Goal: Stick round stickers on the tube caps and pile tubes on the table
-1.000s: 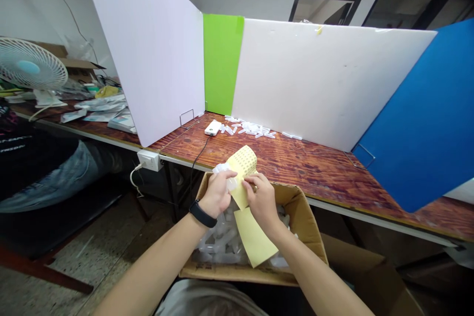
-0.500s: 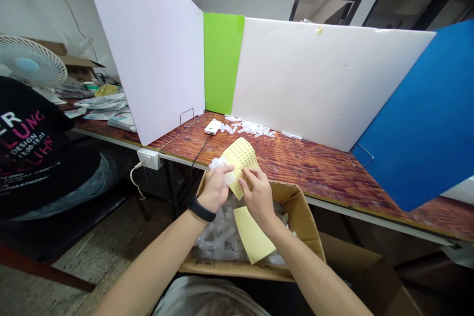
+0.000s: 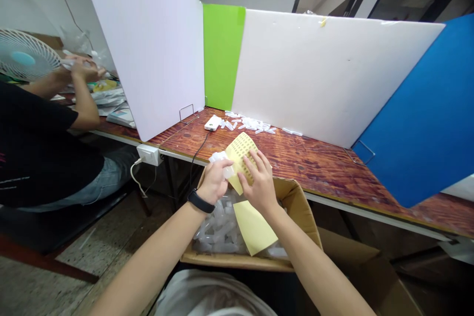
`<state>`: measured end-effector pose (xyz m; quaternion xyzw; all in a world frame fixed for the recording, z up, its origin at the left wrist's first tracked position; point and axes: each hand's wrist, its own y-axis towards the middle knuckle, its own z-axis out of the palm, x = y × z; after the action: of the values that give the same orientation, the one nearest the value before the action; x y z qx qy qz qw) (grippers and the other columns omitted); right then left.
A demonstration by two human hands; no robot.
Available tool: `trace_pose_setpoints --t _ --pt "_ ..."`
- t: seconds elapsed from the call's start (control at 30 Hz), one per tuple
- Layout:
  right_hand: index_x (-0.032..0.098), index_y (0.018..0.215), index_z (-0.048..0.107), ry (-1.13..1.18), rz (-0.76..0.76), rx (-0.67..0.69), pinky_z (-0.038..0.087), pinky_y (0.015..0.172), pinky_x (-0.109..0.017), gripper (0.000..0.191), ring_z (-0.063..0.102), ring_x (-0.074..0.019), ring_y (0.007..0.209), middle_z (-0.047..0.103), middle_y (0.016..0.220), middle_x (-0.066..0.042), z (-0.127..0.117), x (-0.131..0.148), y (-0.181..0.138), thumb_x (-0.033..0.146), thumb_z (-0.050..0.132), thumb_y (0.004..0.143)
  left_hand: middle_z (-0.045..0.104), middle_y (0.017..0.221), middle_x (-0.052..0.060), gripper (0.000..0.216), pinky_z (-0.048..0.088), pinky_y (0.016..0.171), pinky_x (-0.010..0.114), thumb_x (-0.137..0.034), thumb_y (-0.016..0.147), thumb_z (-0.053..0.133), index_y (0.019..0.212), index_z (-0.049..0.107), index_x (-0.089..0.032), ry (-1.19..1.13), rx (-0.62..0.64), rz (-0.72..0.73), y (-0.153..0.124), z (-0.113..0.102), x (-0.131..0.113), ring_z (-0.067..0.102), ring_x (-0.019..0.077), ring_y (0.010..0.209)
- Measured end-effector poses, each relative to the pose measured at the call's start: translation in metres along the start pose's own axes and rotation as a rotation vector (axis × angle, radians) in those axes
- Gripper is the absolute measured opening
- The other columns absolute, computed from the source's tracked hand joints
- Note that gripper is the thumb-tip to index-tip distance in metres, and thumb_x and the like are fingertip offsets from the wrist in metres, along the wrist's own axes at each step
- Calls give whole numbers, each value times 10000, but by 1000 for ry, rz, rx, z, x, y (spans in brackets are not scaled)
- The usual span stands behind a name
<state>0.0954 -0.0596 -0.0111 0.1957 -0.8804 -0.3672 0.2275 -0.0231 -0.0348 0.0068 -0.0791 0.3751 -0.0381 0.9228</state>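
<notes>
Above the cardboard box [image 3: 300, 207], left hand [image 3: 213, 183] pinches clear tubes [image 3: 218, 158]; right hand [image 3: 259, 186] pinches yellow sheet [image 3: 240, 146].

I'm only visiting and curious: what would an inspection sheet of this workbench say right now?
Surface: wooden table, reddish grain, fenced by white, green and blue boards.
Job's things: yellow sheet covered in small marks, held above an open cardboard box of clear plastic tubes.
Clutter: loose clear pieces along the back board.
Grip: left hand closed on a clear plastic piece; right hand holds the sheet, fingers laid over it.
Cables: black cable runs from a small white device; white socket block at the table edge.
Surroundings: another person at the next bench, beside a fan.
</notes>
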Motion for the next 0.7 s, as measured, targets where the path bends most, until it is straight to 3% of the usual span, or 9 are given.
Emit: trace_pose_setpoints --t 0.13,0.27,0.5,0.7 --pt "144 1191 491 8 -1 84 221 1019 -503 429 302 -283 1228 425 1293 -124 2 -4 0 307 491 793 652 762 9 272 503 636 261 -26 523 584 768 582 -145 10 45 22 3 -3 1 619 148 674" --pt "128 1166 515 136 61 131 344 968 -416 375 431 -247 1129 505 1205 -143 5 -5 -1 284 429 836 639 753 17 271 503 634 287 -45 513 594 765 565 -139 38 59 8 5 -6 3 615 161 664" --pt "156 950 609 233 154 26 459 781 -344 208 545 -211 872 572 938 -101 2 -1 -1 242 483 808 616 720 12 274 487 617 281 -51 500 593 755 542 -134 17 74 -19 5 -6 5 602 157 639" --pt "161 888 615 221 222 -29 453 759 -365 157 534 -225 846 568 878 -93 0 2 -1 224 557 757 597 689 -9 297 468 612 248 -38 496 595 774 546 -131 -14 101 2 1 -5 4 584 125 613"
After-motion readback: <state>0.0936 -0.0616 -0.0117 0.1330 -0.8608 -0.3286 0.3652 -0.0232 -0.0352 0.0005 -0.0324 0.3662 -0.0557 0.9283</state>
